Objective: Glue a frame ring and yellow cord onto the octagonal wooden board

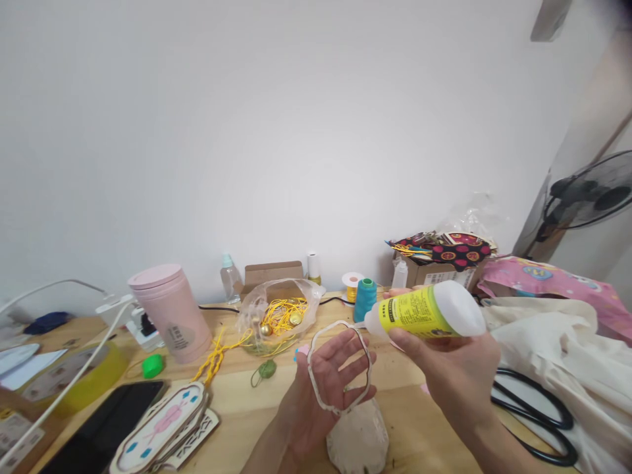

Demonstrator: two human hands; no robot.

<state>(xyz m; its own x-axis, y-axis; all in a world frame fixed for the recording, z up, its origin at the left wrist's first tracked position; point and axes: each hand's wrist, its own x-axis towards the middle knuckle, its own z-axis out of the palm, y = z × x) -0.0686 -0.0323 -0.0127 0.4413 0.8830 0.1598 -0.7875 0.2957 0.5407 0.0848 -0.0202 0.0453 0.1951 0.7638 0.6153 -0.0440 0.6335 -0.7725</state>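
My left hand [328, 365] is palm up with its fingers extended, holding up a thin, pale, wavy-edged ring [310, 372]. The palm and fingers show through the ring's open middle. In my right hand [451, 368] is a glue bottle [419, 313] with a yellow label and a white base, tipped sideways. Its nozzle points left at the ring's upper right edge; I cannot tell whether it touches. Below the ring, a pale fabric-like piece with a wavy outline [359, 438] lies on the wooden table [415, 431], partly covered by the left hand.
A teal thread cone [366, 299] stands just behind the nozzle. Left are a clear bag of yellow cord and bells [281, 316], a pink tumbler [170, 313], a green cap [153, 366], a phone [103, 428] and decorated plaques [162, 421]. Black-handled scissors [536, 411] and white cloth [553, 342] lie right.
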